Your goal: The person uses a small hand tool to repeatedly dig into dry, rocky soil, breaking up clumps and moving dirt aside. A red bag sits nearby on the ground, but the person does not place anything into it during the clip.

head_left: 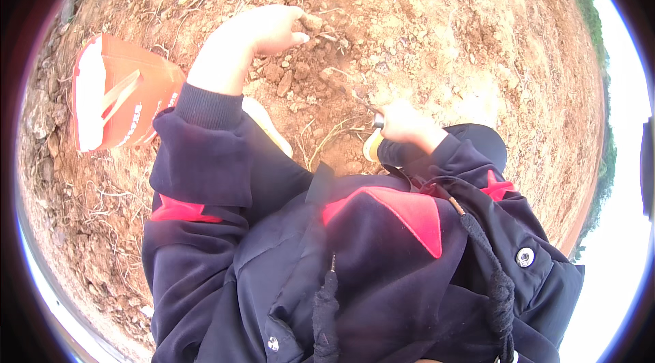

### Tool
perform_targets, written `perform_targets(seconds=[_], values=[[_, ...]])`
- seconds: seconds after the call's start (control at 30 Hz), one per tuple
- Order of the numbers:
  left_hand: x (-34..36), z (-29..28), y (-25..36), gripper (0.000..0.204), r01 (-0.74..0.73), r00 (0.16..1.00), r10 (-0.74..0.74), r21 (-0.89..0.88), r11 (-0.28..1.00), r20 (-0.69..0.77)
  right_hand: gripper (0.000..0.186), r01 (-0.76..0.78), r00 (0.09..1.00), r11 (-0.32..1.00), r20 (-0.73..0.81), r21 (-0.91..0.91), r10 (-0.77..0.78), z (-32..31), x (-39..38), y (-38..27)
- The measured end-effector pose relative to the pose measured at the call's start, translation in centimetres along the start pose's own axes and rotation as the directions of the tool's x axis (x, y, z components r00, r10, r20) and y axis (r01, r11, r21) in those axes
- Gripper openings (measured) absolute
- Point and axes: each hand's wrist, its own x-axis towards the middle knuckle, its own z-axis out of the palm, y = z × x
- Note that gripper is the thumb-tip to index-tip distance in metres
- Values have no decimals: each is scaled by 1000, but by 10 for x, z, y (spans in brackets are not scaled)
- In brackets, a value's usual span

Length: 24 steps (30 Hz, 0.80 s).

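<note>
My left hand reaches out low over the dug soil, its thumb and fingers bent around a brown lump. Whether that lump is a clod or a root I cannot tell. Closer to my body, my right hand is closed on a hand tool with a dark collar and a thin metal shaft. The shaft points toward the loosened earth, and its tip is hard to make out there. Between the hands lie crumbly dark clods in a shallow disturbed patch.
An orange bag with a pale inside and handles stands to the left of my left arm. Dry roots and stalks are scattered over the reddish soil. My pale yellow shoes are planted beside the dug patch. Green trees line the far right.
</note>
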Motion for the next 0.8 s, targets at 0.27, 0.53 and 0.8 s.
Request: perform_targets(seconds=[0.27,0.53,0.8], values=[[8,-10,7,51,72,997,-72,34,997,-23,38,-205,798,959,-534,195,279,-87,35,33],[11,-4,-7,50,33,999,-33,5,999,-40,45,-172,786,944,-539,281,303,-33,101,48],[16,-6,2,50,4,1000,-5,-10,1000,-14,27,-78,997,997,-5,-29,78,-31,62,67]])
